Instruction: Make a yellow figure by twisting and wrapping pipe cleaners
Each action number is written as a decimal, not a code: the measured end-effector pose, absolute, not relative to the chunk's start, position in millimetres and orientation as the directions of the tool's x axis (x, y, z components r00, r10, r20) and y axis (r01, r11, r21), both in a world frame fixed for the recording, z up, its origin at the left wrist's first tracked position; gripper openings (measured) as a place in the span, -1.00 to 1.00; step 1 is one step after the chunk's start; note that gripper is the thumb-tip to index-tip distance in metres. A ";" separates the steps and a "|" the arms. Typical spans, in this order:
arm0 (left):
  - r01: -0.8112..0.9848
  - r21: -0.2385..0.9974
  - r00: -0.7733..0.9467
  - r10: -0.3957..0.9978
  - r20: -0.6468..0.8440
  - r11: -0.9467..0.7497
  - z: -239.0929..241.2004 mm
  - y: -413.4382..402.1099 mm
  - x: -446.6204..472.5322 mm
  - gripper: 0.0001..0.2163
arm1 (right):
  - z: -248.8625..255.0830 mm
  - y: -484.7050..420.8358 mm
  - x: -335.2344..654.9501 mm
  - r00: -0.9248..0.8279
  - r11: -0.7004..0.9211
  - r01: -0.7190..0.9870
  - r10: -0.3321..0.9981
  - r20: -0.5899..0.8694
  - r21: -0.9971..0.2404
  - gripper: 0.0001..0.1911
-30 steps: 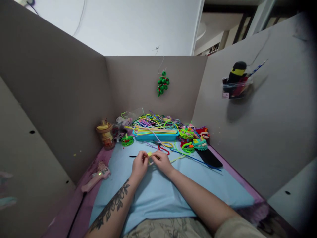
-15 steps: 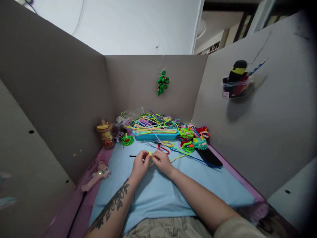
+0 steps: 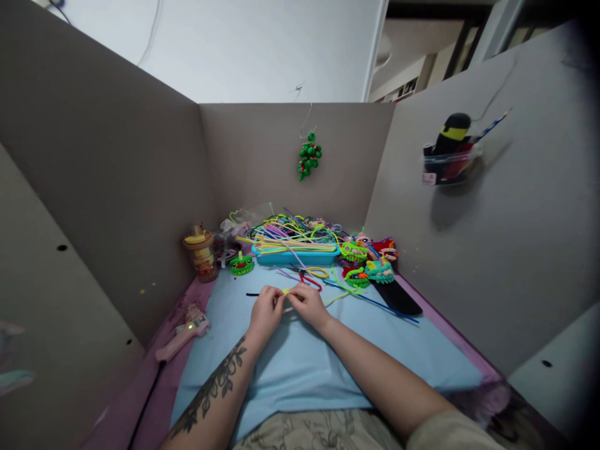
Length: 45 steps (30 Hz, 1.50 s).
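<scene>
My left hand (image 3: pixel 267 310) and my right hand (image 3: pixel 307 305) meet over the middle of the blue cloth (image 3: pixel 309 356). Between their pinched fingertips is a small yellow pipe-cleaner piece (image 3: pixel 285 291), mostly covered by the fingers. A paler bit shows just under it, too small to make out. Left of my left hand, a short black stick-like strip (image 3: pixel 252 294) lies on the cloth. Just beyond the hands are a bent red pipe cleaner (image 3: pixel 311 282), a yellow loop (image 3: pixel 319 272) and a long blue pipe cleaner (image 3: pixel 375 300).
A blue tray (image 3: pixel 300 257) heaped with pipe cleaners stands at the back. Right of it sit several fuzzy animal-face pieces (image 3: pixel 379 271); a green one (image 3: pixel 242 265) is at left. A lidded cup (image 3: pixel 203 257) and a pink glue gun (image 3: pixel 182 337) with a lit green light flank the left.
Both hands stay together, and the fingertips have shifted slightly around the yellow piece, so less of it shows. The view has moved very little.
</scene>
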<state>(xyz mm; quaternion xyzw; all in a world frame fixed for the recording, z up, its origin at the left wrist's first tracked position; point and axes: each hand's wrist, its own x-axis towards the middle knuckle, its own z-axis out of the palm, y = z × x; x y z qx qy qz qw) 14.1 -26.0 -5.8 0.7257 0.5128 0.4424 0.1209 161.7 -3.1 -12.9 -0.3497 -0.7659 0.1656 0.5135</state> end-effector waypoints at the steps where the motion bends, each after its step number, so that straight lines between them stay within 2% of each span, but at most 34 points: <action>1: 0.634 0.635 0.079 0.854 0.514 -0.441 -6.4 -25.6 14.2 -0.88 | -12.9 -3.0 161.7 -0.230 0.696 0.361 0.711 0.664 -0.621 -0.84; 10: 0.603 0.674 0.065 0.869 0.491 -0.426 -9.2 -21.6 13.0 -0.89 | -12.1 -1.9 162.7 -0.263 0.680 0.344 0.732 0.628 -0.648 -0.85; 20: 0.537 0.717 0.033 0.861 0.508 -0.444 -4.7 -25.4 16.9 -0.85 | -13.5 -7.2 160.0 -0.336 0.727 0.430 0.679 0.653 -0.535 -0.82; 26: 0.463 0.800 0.003 0.903 0.429 -0.381 -4.4 -22.2 18.4 -0.83 | -15.1 -8.5 158.9 -0.366 0.749 0.467 0.648 0.668 -0.470 -0.82; 31: 0.444 0.824 -0.004 0.918 0.396 -0.353 -2.7 -22.5 18.3 -0.87 | -13.5 -10.7 158.3 -0.392 0.759 0.469 0.638 0.663 -0.452 -0.82; 39: 0.479 0.793 0.006 0.905 0.426 -0.376 -6.0 -22.0 16.4 -0.91 | -12.4 -9.3 160.2 -0.352 0.738 0.456 0.664 0.660 -0.498 -0.81; 45: 0.560 0.704 0.042 0.863 0.503 -0.438 -7.3 -22.6 14.4 -0.88 | -8.0 -8.4 163.3 -0.310 0.738 0.423 0.663 0.682 -0.525 -0.82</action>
